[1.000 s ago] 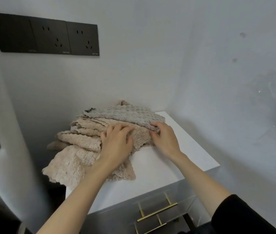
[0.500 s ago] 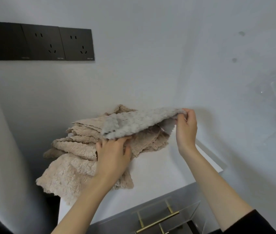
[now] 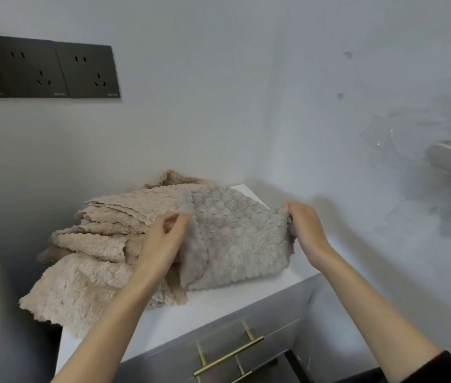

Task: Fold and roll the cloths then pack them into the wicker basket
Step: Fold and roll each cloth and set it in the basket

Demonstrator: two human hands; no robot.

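— Two hands on one cloth, yes?
— Yes. The left hand [image 3: 163, 244] pinches the top left edge of the grey cloth [image 3: 235, 239] with thumb and fingers. The right hand [image 3: 305, 230] has its fingers curled round the top right corner.
— Are the hands close?
— No, they are apart, and the cloth is stretched between them.
— Is the cloth up in the air?
— Its top is lifted. Its bottom edge rests on the white tabletop [image 3: 218, 308], below the hands.
— What is by the left hand?
— A pile [image 3: 100, 244] of beige cloths. It sits just left of that hand and partly behind it. The grey cloth touches the pile there. One beige cloth hangs over the tabletop's left edge.
— And lower down?
— A drawer [image 3: 274, 335] with a gold handle [image 3: 229, 357], between the two arms.
— Anything high up?
— Black sockets [image 3: 53, 70] on the wall [image 3: 218, 106], far up and left of the hands.
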